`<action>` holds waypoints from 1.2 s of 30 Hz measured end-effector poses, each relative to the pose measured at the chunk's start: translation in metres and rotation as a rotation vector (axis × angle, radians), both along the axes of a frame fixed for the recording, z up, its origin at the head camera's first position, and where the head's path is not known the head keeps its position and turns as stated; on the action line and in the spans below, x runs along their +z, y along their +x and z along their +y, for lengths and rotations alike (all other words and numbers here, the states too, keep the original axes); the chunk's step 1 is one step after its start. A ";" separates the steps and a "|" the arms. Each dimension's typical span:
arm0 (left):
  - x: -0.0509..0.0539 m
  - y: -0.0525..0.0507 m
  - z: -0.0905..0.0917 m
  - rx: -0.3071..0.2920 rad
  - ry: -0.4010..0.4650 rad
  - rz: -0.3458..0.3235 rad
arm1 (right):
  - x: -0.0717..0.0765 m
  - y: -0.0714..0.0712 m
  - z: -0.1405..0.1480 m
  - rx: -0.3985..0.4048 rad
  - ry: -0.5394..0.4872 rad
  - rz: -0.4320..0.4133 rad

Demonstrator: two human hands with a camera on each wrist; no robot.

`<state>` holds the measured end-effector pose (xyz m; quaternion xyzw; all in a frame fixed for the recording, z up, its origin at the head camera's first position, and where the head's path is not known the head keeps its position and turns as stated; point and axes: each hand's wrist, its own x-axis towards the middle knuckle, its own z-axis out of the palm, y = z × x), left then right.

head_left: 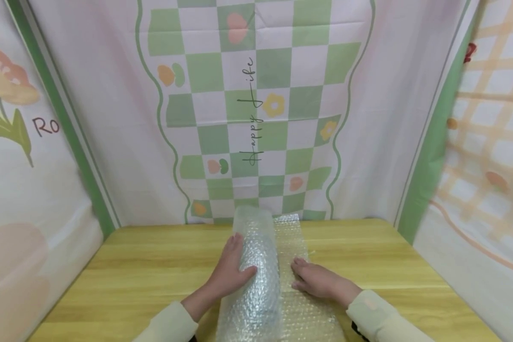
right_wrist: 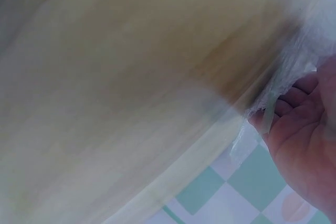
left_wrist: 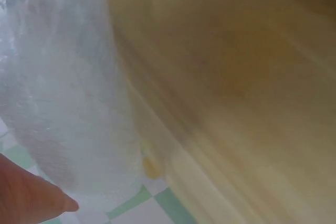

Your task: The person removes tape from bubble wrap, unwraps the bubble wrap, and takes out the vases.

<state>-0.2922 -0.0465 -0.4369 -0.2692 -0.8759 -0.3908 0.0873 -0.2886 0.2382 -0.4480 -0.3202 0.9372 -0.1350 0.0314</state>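
Note:
A large roll of clear bubble wrap [head_left: 261,247] lies lengthwise on the table, its far end at the back edge. My left hand [head_left: 231,266] rests on the roll's left side, fingers straight and thumb spread over the top. In the left wrist view one fingertip [left_wrist: 58,203] shows beside the roll [left_wrist: 79,103]. Right of the roll, a flat sheet of bubble wrap [head_left: 308,316] stretches along the table. On this sheet lies my right hand [head_left: 320,279], its fingers touching it near the right edge. The right wrist view shows the palm [right_wrist: 307,140] and a crumpled edge of wrap at the fingers.
The wood-grain table [head_left: 154,266] spreads to both sides of the wrap. Behind it hangs a green-and-white checked cloth [head_left: 273,128]. Printed cloths also hang at the left [head_left: 30,199] and right [head_left: 483,204].

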 end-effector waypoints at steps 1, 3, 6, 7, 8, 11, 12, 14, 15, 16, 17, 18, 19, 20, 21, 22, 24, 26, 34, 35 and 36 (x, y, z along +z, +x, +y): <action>0.001 0.000 0.001 -0.007 -0.025 0.018 | 0.000 0.000 0.000 0.001 0.000 0.000; 0.004 0.001 0.003 -0.021 -0.068 0.022 | 0.000 0.001 0.000 0.003 0.002 0.004; 0.007 0.002 0.006 -0.036 -0.120 -0.006 | 0.001 0.001 -0.001 -0.001 0.002 0.002; 0.008 0.003 0.007 -0.036 -0.130 -0.017 | 0.001 0.001 -0.001 -0.004 0.001 0.001; 0.009 0.003 0.008 -0.038 -0.136 -0.024 | 0.000 0.002 -0.001 -0.005 0.001 0.001; 0.010 0.005 0.010 -0.036 -0.141 -0.035 | 0.000 0.002 -0.002 -0.010 0.001 -0.001; 0.010 0.005 0.011 -0.036 -0.137 -0.038 | 0.000 0.002 -0.002 -0.009 0.002 0.002; 0.010 0.005 0.012 -0.030 -0.140 -0.036 | 0.000 0.002 -0.002 -0.008 0.003 0.005; 0.010 0.005 0.012 -0.025 -0.141 -0.038 | 0.000 0.002 -0.002 -0.010 0.002 0.005; 0.010 0.005 0.013 -0.019 -0.144 -0.037 | 0.000 0.002 -0.001 -0.011 -0.001 0.003; 0.009 0.005 0.014 -0.010 -0.151 -0.038 | 0.000 0.002 -0.001 -0.013 -0.003 0.002; 0.009 0.004 0.015 0.000 -0.159 -0.035 | 0.000 0.002 -0.001 -0.014 -0.006 0.000; 0.008 0.003 0.015 0.009 -0.166 -0.026 | 0.001 0.002 -0.001 -0.015 -0.010 -0.003; 0.008 0.003 0.016 0.020 -0.173 -0.027 | 0.000 0.002 -0.001 -0.017 -0.013 -0.006; 0.008 0.003 0.018 0.032 -0.183 -0.024 | 0.001 0.002 -0.001 -0.020 -0.016 -0.009; 0.008 0.002 0.019 0.046 -0.197 -0.022 | 0.001 0.002 -0.001 -0.020 -0.017 -0.010; 0.008 0.002 0.021 0.067 -0.215 -0.021 | 0.001 0.002 -0.001 -0.017 -0.020 -0.010; 0.008 0.003 0.023 0.091 -0.244 -0.027 | 0.002 0.003 -0.001 -0.014 -0.020 -0.007; 0.006 0.003 0.029 0.132 -0.291 -0.002 | 0.002 0.002 -0.001 -0.014 -0.011 -0.006; 0.005 0.004 0.029 0.134 -0.284 0.003 | 0.002 0.002 -0.001 -0.012 -0.011 -0.004; 0.005 0.004 0.029 0.137 -0.274 0.003 | 0.001 0.002 -0.001 -0.011 -0.012 -0.004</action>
